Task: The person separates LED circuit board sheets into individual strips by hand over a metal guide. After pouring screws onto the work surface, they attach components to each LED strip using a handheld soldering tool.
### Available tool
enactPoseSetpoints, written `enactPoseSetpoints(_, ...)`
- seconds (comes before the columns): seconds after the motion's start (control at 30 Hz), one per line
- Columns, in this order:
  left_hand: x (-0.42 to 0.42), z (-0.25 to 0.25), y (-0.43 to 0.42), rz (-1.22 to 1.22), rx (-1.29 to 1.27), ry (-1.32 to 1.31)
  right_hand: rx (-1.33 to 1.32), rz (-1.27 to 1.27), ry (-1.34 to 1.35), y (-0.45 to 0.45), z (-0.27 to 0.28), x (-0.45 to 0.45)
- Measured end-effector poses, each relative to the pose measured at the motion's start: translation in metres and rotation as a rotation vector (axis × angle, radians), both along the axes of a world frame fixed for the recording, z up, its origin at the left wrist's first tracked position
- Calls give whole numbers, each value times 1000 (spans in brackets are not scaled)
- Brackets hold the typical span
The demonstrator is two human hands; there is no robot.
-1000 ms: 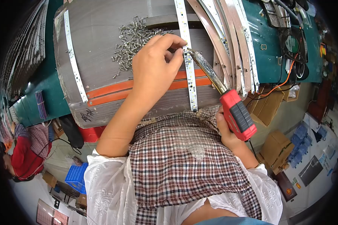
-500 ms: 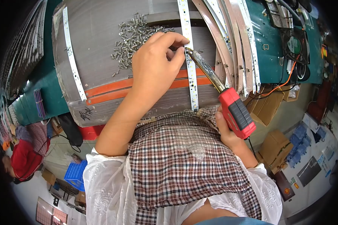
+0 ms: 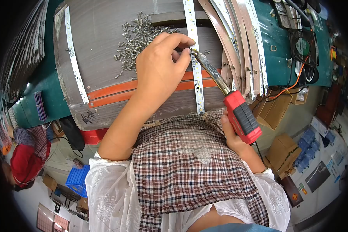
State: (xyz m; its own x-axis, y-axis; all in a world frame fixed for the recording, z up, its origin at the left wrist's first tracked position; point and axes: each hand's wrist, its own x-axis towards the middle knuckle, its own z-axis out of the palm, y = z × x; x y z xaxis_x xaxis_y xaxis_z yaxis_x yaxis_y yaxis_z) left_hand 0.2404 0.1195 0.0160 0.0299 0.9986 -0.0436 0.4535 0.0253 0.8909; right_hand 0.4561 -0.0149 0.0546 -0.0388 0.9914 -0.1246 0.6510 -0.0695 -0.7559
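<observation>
Slightly leftward, the handle of the soldering iron has swung since the earlier frame, while its tip stays at the white LED strip. The right hand is clamped around that handle. Beside the tip, the left hand holds thumb and forefinger close together at the strip; whether they pinch anything cannot be told. The strip lies across two orange bands, right of the heaped metal pieces.

The strip crosses the board at the fingers of the left hand, the iron reaching in from their right. Left of them lie small parts, then the outer strip; right, curved strips, then the table. Bars lie nearer the body.
</observation>
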Motion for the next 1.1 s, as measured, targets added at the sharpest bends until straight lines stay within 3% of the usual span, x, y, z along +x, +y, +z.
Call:
enactPoseSetpoints(0.27, -1, 1, 0, -6, 8, -1, 149, 103, -55, 13, 12, -5)
enactPoseSetpoints(0.4, 0, 0, -1, 3, 10, -23, 39, -7, 0, -2, 4, 1)
enactPoseSetpoints(1.1, 1, 0, 0, 9, 6, -7, 132, 104, -37, 15, 11, -5)
